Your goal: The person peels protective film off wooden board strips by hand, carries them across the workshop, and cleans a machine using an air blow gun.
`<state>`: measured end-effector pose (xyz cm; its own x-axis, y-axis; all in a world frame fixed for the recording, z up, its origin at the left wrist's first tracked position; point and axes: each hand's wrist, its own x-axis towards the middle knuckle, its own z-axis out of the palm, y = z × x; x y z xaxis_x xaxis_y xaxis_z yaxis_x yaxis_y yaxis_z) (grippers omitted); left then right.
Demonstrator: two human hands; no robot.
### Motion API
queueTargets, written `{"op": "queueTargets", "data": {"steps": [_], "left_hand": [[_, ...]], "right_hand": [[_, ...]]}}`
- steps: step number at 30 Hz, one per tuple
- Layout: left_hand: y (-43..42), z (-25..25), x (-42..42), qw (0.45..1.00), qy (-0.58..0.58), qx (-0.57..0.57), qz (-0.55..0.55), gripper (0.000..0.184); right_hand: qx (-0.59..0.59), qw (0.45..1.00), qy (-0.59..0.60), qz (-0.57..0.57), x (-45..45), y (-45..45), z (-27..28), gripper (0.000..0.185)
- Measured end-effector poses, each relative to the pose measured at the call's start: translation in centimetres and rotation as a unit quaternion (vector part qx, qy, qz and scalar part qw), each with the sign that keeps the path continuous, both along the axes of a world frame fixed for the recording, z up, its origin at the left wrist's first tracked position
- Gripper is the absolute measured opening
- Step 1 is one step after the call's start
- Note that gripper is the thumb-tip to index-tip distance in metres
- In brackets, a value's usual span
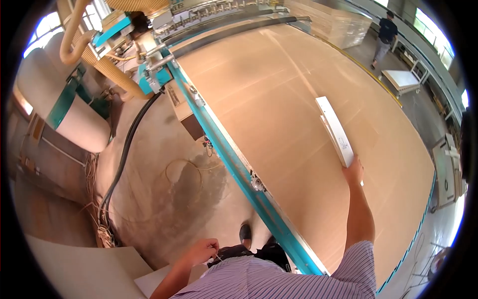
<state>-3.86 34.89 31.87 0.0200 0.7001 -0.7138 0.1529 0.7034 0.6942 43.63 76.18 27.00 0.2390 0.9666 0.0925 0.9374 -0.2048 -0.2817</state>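
Observation:
My right hand [353, 171] is closed around the near end of a long white strip [334, 130] over the large brown board [279, 99]. The strip has a small dark marking on its face, and a second pale piece shows along its left edge. My left hand [203, 250] is near my waist, left of the teal machine edge [234, 169]. Its fingers are closed, with a small thin pale thing at the fingertips, too small to name.
A machine with teal parts and tan hoses [114, 74] stands at the upper left. Black cables [130, 132] run along the floor. At the upper right, a person [387, 37] is near a white-topped cart [401, 78]. Wrapped stacks [343, 27] stand behind the board.

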Motion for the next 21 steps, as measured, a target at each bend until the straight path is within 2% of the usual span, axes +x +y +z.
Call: {"op": "queueTargets", "data": {"steps": [4,7,10,12,14,18,21], "left_hand": [[-0.6,0.4,3.1,0.994,-0.088,-0.016,0.068,0.009],[-0.1,0.0,6.0,0.99,-0.119,0.029,0.077,0.017],[2.0,-0.8,9.7,0.989,-0.081,0.105,0.065,0.032],[5.2,3.2,14.0,0.986,-0.085,0.086,0.114,0.046],[7.2,3.5,17.1,0.983,-0.114,0.097,0.106,0.05],[10.6,2.6,23.9,0.961,-0.198,0.188,0.043,0.04],[9.0,4.5,27.0,0.948,-0.266,0.174,0.013,0.033]], "right_hand": [[0.055,0.998,0.03,0.033,1.0,-0.3,-0.4,0.063],[0.07,0.991,0.096,0.055,2.7,-1.7,-0.5,0.066],[0.066,0.98,0.171,0.081,2.8,-6.0,3.3,0.065],[0.072,0.966,0.229,0.099,3.3,-9.1,4.8,0.064],[0.027,0.942,0.319,0.097,3.1,-14.1,7.0,0.063],[-0.04,0.865,0.484,0.125,2.4,-25.9,9.4,0.064],[-0.099,0.851,0.499,0.128,1.1,-34.9,12.2,0.065]]}}
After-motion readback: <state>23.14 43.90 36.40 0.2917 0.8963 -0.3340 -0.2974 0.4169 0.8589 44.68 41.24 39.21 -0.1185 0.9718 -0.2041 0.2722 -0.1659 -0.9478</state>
